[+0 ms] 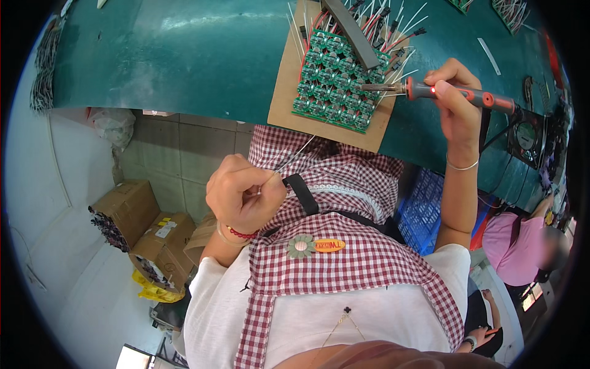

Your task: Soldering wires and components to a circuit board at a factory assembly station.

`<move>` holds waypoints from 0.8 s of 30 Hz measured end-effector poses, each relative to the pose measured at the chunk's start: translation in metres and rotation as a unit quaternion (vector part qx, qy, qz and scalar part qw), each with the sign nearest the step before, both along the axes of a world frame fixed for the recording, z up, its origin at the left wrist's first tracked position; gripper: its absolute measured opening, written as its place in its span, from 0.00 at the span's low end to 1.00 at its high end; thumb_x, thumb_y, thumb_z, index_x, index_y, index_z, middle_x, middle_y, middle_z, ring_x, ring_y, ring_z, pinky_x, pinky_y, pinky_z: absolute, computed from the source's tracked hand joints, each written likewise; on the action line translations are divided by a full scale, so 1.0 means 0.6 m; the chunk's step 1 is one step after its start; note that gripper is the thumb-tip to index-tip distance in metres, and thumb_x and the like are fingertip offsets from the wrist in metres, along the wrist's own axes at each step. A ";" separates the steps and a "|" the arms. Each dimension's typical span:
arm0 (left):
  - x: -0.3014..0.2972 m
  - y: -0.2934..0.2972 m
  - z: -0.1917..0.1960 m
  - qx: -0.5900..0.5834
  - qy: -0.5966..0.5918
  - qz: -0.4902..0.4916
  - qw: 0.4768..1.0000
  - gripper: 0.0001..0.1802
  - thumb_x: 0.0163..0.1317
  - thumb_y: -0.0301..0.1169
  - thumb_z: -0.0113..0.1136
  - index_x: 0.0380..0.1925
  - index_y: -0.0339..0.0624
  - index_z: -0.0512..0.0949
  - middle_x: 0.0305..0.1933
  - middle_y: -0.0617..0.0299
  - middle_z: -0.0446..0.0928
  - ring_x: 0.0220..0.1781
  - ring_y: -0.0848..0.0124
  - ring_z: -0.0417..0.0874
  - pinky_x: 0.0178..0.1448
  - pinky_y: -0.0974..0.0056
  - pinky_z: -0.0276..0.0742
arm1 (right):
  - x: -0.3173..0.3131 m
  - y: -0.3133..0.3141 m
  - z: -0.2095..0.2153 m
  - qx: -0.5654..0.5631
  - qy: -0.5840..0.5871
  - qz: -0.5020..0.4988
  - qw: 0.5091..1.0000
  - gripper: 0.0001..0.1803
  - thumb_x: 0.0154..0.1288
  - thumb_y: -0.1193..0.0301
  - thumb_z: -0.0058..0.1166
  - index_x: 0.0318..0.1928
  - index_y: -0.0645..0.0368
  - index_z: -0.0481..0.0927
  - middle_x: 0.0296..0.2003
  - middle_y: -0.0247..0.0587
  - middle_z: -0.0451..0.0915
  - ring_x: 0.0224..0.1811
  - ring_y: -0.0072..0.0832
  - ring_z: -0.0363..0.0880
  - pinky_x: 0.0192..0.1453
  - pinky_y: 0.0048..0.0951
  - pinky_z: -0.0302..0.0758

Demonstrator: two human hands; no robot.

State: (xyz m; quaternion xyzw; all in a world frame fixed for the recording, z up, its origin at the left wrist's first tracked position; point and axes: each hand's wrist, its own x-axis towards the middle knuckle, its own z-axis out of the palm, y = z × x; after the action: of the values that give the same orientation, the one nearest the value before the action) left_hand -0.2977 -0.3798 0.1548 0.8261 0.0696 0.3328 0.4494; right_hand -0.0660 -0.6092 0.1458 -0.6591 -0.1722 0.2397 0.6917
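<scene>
Circuit-board panel looks part-wired: leads at far and right edges, none near; your right hand grips soldering iron, left hand thin wire.

Holds a red-and-grey soldering iron in the right hand, upper right of the frame, pointing its tip left at a block of green circuit boards, with contact too small to tell. Pinches a pale wire in the left hand near the centre, angled up toward the cardboard sheet under the boards. Has a dark grey bar across the boards at upper centre. Shows cardboard boxes at left, a blue crate right of centre and a person in pink at lower right.
</scene>
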 end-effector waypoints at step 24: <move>0.009 -0.011 -0.008 0.011 0.021 -0.040 0.999 0.11 0.41 0.11 0.56 0.25 0.36 0.72 0.19 0.66 0.63 0.17 0.78 0.61 0.21 0.71 0.53 | -0.019 -0.025 -0.014 -0.001 0.018 -0.016 1.000 0.08 0.56 0.72 0.56 0.29 0.65 0.77 0.18 0.27 0.67 0.16 0.10 0.55 0.20 0.18 0.48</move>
State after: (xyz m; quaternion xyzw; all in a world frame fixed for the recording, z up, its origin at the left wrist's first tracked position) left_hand -0.2925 -0.3864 0.1498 0.8400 0.0422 0.2974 0.4518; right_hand -0.0772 -0.6241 0.1374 -0.6579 -0.1488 0.2410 0.6978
